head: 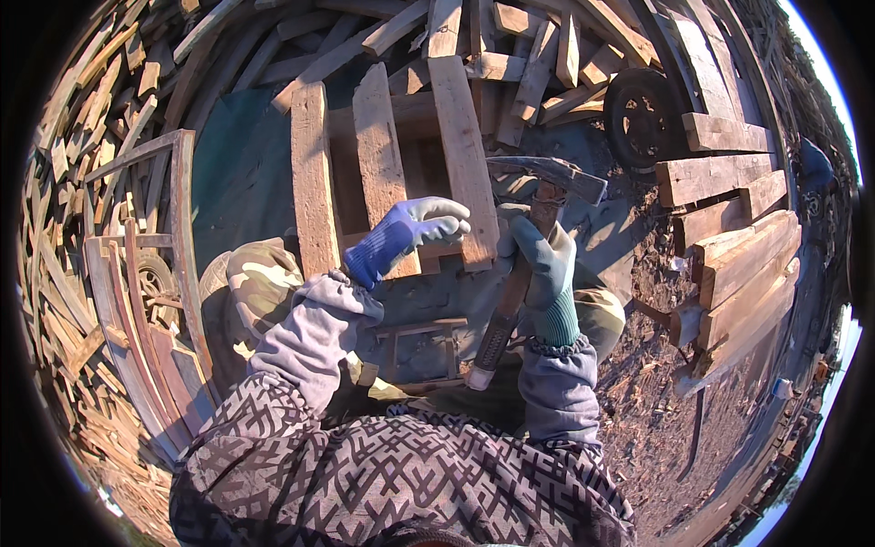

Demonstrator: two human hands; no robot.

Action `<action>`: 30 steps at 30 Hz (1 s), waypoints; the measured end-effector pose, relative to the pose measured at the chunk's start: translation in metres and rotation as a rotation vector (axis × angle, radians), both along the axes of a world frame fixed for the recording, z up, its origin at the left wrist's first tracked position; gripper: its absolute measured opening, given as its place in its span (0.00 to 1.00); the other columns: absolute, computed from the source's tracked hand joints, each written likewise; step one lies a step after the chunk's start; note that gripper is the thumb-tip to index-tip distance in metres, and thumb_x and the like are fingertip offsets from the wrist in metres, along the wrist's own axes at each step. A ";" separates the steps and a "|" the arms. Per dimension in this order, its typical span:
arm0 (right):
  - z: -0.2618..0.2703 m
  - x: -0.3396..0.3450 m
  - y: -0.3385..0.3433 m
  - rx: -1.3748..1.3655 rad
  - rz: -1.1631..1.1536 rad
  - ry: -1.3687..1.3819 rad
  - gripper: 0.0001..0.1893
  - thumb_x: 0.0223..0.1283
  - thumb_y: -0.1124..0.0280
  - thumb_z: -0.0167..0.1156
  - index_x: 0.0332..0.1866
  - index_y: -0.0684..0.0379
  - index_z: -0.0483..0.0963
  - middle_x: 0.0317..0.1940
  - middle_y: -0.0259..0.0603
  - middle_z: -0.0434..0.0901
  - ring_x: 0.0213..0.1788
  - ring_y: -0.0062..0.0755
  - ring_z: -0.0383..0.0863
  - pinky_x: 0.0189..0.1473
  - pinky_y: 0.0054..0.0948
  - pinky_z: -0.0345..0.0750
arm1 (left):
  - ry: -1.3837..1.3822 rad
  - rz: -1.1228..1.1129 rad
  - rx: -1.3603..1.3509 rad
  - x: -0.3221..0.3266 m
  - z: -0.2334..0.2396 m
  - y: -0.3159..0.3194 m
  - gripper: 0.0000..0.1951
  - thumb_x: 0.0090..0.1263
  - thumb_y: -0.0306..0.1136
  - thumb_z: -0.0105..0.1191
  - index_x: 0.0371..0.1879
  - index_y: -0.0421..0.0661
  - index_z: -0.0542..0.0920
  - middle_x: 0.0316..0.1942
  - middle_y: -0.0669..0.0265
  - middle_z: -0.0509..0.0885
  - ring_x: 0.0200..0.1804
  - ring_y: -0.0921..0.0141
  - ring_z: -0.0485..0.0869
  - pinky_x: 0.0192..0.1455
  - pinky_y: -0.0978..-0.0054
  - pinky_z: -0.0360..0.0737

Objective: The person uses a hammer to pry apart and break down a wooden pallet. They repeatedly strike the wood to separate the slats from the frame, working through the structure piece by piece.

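Note:
My right hand, in a green and grey work glove, grips a claw hammer by its handle. The hammer's metal head points away from me, and its handle end hangs towards my lap. In a blue and grey glove, my left hand is over the gap between the middle plank and the right plank. Its fingers are bent towards the thumb; whether something small sits between them I cannot tell. Farther left lies another plank. The three planks lie roughly side by side across wooden pieces underneath.
Loose timber is heaped beyond the planks, with a larger pile at the left. A wheel stands at the far right, near stacked beams. A wooden frame leans at the left. Near my lap is a small frame.

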State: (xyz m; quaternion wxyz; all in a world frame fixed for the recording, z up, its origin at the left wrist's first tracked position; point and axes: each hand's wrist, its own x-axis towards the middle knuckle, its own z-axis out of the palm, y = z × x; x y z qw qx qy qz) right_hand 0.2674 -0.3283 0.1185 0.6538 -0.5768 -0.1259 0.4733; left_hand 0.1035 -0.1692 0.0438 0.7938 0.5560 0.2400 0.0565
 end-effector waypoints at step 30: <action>-0.026 0.069 -0.027 -0.617 -0.189 -0.261 0.15 0.60 0.78 0.64 0.53 0.67 0.79 0.29 0.40 0.84 0.23 0.24 0.81 0.27 0.22 0.75 | 0.060 -0.208 1.858 0.462 -0.243 0.205 0.10 0.70 0.37 0.57 0.43 0.51 0.89 0.39 0.56 0.88 0.47 0.55 0.87 0.49 0.59 0.85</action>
